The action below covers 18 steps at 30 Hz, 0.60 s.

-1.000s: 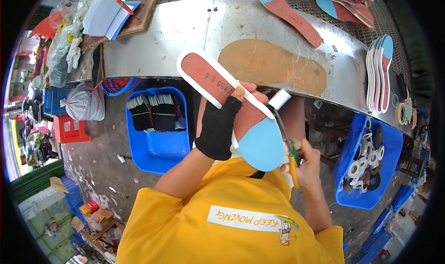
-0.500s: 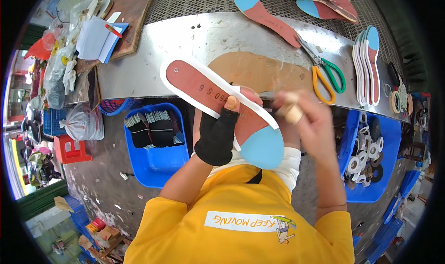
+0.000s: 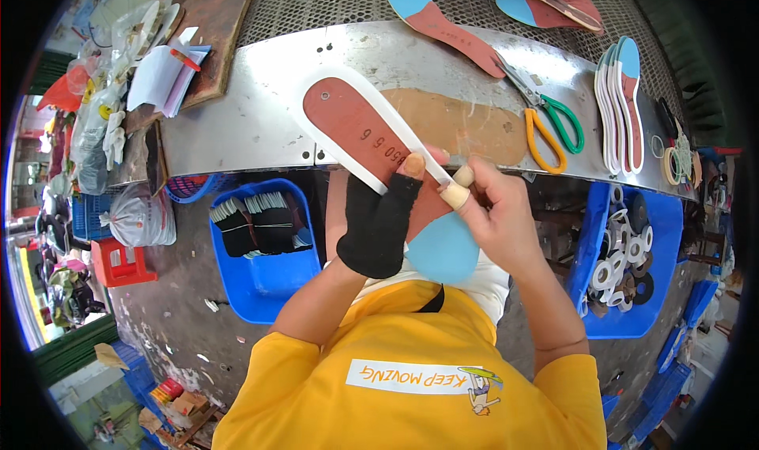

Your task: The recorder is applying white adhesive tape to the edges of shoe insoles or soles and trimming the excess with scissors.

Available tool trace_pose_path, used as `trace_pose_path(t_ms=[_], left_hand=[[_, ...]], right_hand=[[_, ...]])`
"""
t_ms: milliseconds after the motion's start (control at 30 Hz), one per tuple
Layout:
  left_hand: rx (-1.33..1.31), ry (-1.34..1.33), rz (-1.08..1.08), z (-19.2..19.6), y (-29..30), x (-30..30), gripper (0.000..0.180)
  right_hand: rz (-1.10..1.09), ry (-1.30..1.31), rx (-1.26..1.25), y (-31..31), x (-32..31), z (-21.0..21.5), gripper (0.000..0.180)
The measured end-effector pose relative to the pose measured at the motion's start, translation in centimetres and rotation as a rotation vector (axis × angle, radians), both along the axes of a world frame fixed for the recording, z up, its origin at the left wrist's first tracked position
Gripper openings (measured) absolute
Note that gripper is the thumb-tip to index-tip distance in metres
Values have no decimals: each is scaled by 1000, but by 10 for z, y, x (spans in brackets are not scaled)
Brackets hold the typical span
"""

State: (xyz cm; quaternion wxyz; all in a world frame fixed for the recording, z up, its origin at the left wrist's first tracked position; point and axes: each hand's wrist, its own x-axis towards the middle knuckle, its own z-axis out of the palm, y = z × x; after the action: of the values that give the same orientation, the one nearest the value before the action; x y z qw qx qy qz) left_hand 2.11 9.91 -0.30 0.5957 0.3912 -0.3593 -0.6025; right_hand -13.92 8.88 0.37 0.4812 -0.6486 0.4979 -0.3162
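**Insole held in both hands at the tabletop edge**

You hold a shoe insole [image 3: 379,145] up in front of your chest, its red-brown face with a white rim toward you and its light-blue heel end low, near your yellow shirt [image 3: 411,371]. The toe end reaches out over the edge of the metal tabletop [image 3: 253,126]. Your left hand [image 3: 379,221], in a black fingerless glove, is clenched on the insole from the left, thumb pressed flat on its face. Your right hand [image 3: 494,209] grips its right edge, the fingers [image 3: 457,193] pinched on the white rim; one fingertip is wrapped in tape.

On the tabletop just beyond the insole lies a tan, sole-shaped patch [image 3: 458,126]. To its right are scissors [image 3: 549,122] with one orange and one green handle. Further right stands a stack of insoles [image 3: 621,102] on edge, and more insoles [image 3: 443,15] lie on the mesh surface at the back.

Below the tabletop, a blue bin [image 3: 261,280] on your left holds bundles of black pieces, and a blue bin [image 3: 632,323] on your right holds white rolls of tape. Papers [image 3: 162,74] lie at the far left.
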Motion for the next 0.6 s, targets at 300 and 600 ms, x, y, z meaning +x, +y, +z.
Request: trace_pose_path(t_ms=[300,600], left_hand=[[23,-214,95,-10,-19,2,31],[-105,-546,-235,-20,-11,8,30]], right_hand=[[-77,-394,246,4,-5,-11,13],[-132,131,-541,-31,2,-15,25]])
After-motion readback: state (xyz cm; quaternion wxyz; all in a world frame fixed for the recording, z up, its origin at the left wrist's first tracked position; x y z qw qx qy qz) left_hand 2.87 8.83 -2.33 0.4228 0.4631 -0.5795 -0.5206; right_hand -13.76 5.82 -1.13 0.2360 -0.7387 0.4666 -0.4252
